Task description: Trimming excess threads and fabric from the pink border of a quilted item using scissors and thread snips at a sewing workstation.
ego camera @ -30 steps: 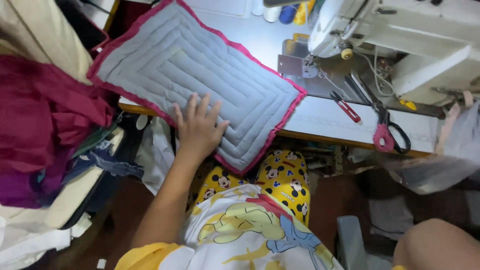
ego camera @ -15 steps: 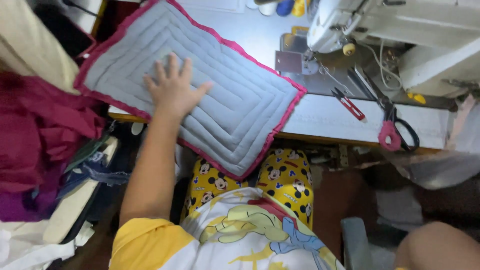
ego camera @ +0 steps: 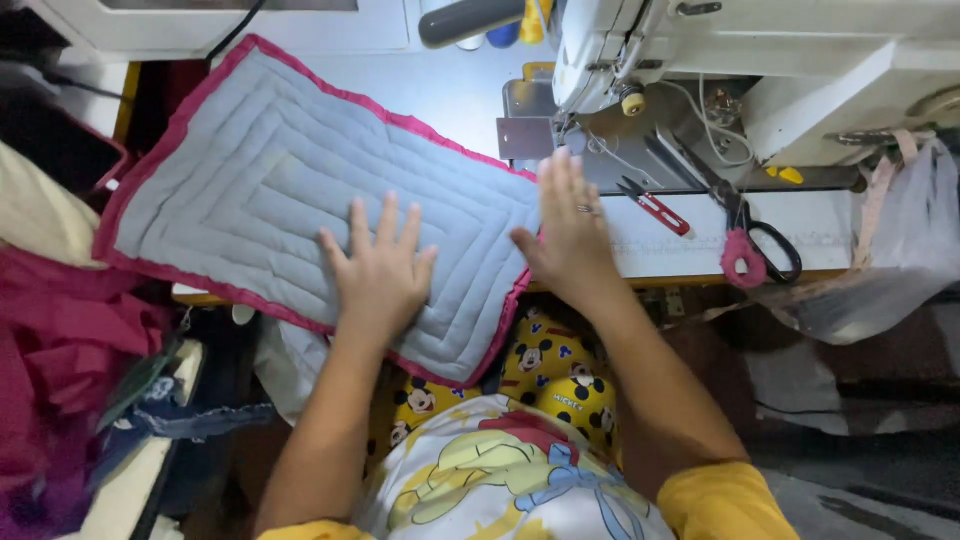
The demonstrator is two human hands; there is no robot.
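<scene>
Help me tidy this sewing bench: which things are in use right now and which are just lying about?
In use: grey quilted mat with pink edging, left hand flat on it, right hand at its edge.
Lying about: scissors, red thread snips, sewing machine, pile of magenta cloth.

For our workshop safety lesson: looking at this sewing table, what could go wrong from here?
1. The right hand lies close below the sewing machine's needle area; fingers could get caught.
2. The red snips and pink-handled scissors lie loose beside that hand.
3. The quilted mat overhangs the table edge and might slide off once the left hand lifts.
</scene>
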